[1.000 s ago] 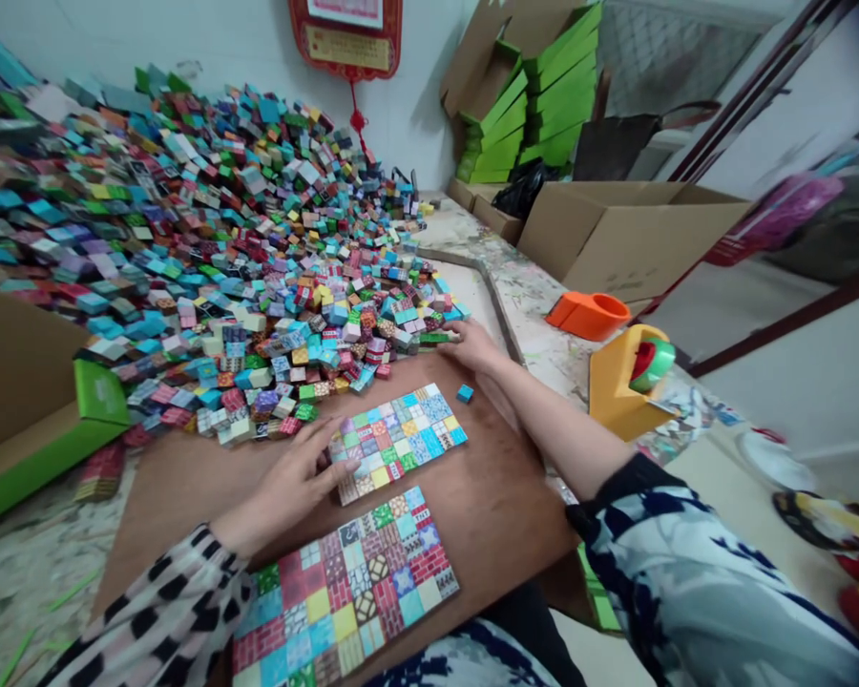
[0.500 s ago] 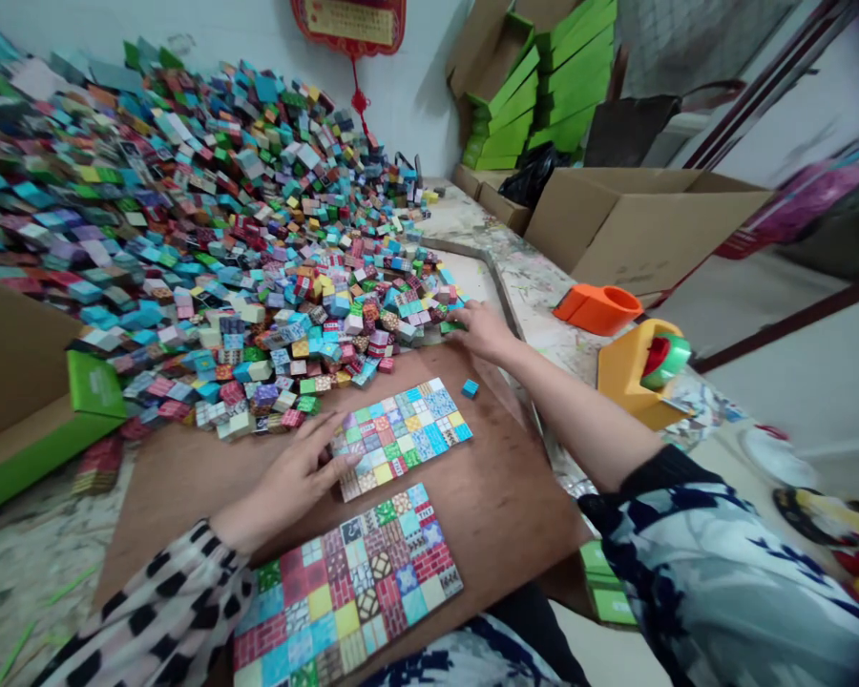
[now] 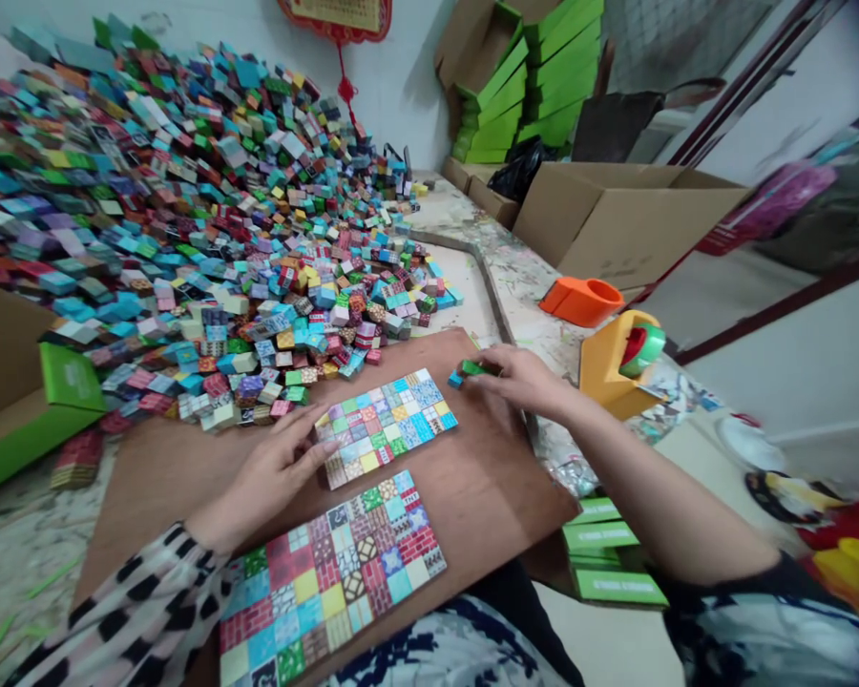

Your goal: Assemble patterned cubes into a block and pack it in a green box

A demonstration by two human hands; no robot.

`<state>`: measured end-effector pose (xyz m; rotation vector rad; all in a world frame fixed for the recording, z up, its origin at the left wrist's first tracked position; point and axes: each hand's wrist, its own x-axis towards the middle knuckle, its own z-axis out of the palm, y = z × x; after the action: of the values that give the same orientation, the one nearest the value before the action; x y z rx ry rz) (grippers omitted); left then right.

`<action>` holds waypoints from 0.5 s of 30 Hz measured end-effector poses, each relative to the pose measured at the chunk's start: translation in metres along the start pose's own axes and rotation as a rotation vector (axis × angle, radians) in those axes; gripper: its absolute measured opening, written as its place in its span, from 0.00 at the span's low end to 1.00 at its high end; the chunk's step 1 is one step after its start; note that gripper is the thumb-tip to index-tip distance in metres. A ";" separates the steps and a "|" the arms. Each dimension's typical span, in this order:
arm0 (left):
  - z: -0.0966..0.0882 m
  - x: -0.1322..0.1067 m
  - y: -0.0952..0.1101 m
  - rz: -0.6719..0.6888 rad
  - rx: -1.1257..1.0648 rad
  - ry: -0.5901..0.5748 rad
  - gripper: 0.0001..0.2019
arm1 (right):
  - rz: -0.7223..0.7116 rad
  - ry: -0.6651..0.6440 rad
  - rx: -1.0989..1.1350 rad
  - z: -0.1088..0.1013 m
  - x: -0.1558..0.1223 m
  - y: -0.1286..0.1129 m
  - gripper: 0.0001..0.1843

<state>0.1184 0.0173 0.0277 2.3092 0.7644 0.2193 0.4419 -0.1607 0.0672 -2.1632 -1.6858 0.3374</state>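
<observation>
My left hand (image 3: 272, 472) lies open and flat against the left end of the cube grid (image 3: 383, 425) (its long axis climbs rightward), while just off its right end my right hand (image 3: 522, 377) pinches what looks like a green cube (image 3: 472, 367).

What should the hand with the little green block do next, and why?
Probably slide the green block a little left, up to the right end of the far grid. The right hand pinches it just beside that end, near a loose blue block, while the left hand rests on the grid's other end on the brown board.
</observation>
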 end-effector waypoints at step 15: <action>-0.002 -0.010 0.007 0.012 0.018 0.074 0.33 | 0.146 -0.057 -0.138 0.007 0.006 -0.022 0.15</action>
<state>0.1129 0.0091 0.0343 2.3342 0.7928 0.3060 0.4216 -0.1489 0.0703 -2.4060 -1.6292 0.3344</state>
